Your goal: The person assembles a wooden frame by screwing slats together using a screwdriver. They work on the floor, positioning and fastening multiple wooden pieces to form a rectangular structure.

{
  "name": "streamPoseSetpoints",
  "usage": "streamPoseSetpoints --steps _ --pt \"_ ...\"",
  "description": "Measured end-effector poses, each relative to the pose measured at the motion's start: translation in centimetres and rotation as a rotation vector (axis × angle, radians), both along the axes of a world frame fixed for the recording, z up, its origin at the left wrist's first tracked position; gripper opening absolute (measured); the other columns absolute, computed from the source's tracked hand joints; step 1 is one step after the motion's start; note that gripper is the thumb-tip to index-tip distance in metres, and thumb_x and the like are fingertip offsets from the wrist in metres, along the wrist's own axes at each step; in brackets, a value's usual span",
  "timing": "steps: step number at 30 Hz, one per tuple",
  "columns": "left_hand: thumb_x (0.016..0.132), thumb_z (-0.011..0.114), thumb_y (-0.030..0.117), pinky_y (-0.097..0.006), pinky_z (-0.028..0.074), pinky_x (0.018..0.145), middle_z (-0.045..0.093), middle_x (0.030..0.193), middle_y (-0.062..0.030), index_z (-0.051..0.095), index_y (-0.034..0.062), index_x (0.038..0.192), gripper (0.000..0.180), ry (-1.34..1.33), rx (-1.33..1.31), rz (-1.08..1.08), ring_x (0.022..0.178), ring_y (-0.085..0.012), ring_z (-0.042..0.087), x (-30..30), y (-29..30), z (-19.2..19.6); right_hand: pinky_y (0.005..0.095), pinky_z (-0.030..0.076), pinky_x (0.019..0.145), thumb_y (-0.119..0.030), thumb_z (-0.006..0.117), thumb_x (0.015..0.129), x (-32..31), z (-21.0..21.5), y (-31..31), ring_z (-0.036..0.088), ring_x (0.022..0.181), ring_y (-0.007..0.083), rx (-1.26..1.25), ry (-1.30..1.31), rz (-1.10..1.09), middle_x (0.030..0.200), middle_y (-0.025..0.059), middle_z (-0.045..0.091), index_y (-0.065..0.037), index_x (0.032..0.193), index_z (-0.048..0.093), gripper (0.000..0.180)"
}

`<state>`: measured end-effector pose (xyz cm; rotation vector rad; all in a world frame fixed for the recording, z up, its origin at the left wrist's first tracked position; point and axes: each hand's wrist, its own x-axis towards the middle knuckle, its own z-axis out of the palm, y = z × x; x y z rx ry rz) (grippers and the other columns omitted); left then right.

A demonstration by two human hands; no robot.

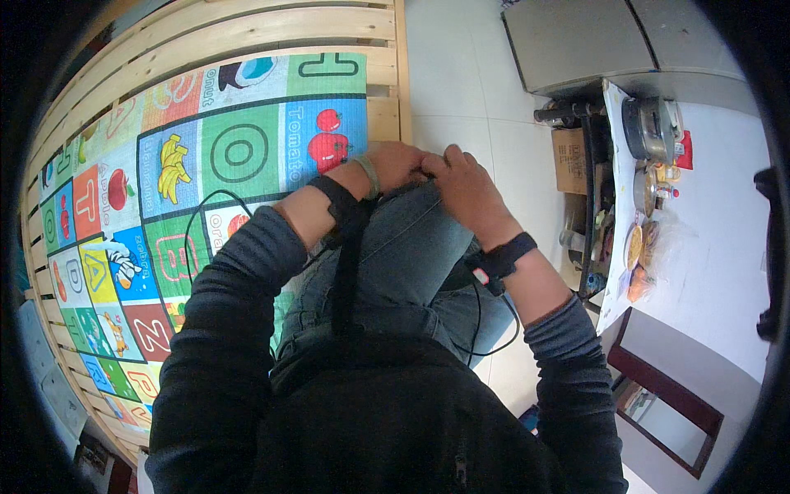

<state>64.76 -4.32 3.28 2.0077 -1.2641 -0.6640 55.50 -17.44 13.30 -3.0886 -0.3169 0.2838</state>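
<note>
My left hand (395, 165) and my right hand (469, 188) meet just above my bent knee, in the upper middle of the head view. The fingers of both are curled and pressed together, fingertips nearly touching. Between them a little dark material shows, too small and too covered to name. Blue-grey jeans (383, 255) lie right under the hands. A pale green bangle (370, 177) and a black strap (339, 202) circle my left wrist. Another black strap (518, 249) with a small device is on my right wrist.
I sit on a slatted wooden bed (329, 26), partly covered by a colourful alphabet mat (239, 152). Thin black cables (498, 350) hang from the wrists. At right, a table (613, 280) holds pots (654, 132) and food, beside a grey cabinet (576, 41). A cardboard box (569, 160) stands below.
</note>
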Motion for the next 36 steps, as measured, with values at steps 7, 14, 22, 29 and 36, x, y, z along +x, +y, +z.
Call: streamPoseSetpoints --steps 7,14,22,29,36 --pt "0.077 0.07 0.027 -0.04 0.05 0.078 0.067 0.095 -0.0142 0.063 0.0102 0.104 0.032 0.106 -0.181 0.009 0.089 -0.032 0.064 2.7 0.6 -3.5 0.0444 0.051 0.076 -0.023 0.055 0.088 2.6 0.5 3.1 0.063 0.091 0.0363 0.265 0.24 -0.417 0.096 0.0254 0.063 -0.009 0.109 0.05 0.025" --pt "0.077 0.07 0.029 -0.041 0.049 0.077 0.067 0.09 -0.0125 0.063 0.0111 0.102 0.031 0.075 -0.012 -0.169 0.087 -0.0317 0.064 3.6 0.9 -2.8 0.0477 0.049 0.077 -0.021 0.054 0.088 3.3 0.2 2.1 0.061 0.09 0.0397 0.333 0.188 -0.169 0.094 0.0255 0.062 -0.008 0.106 0.05 0.023" --pt "0.075 0.071 0.029 -0.042 0.049 0.077 0.068 0.087 -0.0114 0.065 0.0111 0.097 0.029 -0.013 0.057 -0.101 0.087 -0.0333 0.064 3.2 -0.1 -0.3 0.0474 0.049 0.07 -0.021 0.05 0.091 3.3 0.0 1.1 0.061 0.086 0.0401 0.112 0.255 -0.283 0.094 0.0255 0.059 -0.007 0.107 0.047 0.021" --pt "0.071 0.074 0.033 -0.043 0.048 0.074 0.066 0.084 -0.012 0.063 0.0101 0.096 0.036 -0.02 0.01 -0.154 0.082 -0.0338 0.063 3.8 -1.3 -0.5 0.0448 0.052 0.071 -0.017 0.051 0.089 3.2 0.5 -0.9 0.062 0.086 0.0399 0.097 0.177 -0.011 0.091 0.0238 0.06 -0.006 0.107 0.051 0.022" --pt "0.074 0.071 0.025 -0.043 0.049 0.073 0.065 0.084 -0.0128 0.061 0.0114 0.1 0.032 0.007 -0.144 -0.046 0.082 -0.0349 0.062 2.3 -1.5 -0.7 0.0456 0.052 0.07 -0.019 0.049 0.09 2.6 -0.8 -0.4 0.062 0.083 0.0413 0.159 0.185 -0.405 0.086 0.0204 0.059 -0.007 0.098 0.051 0.015"
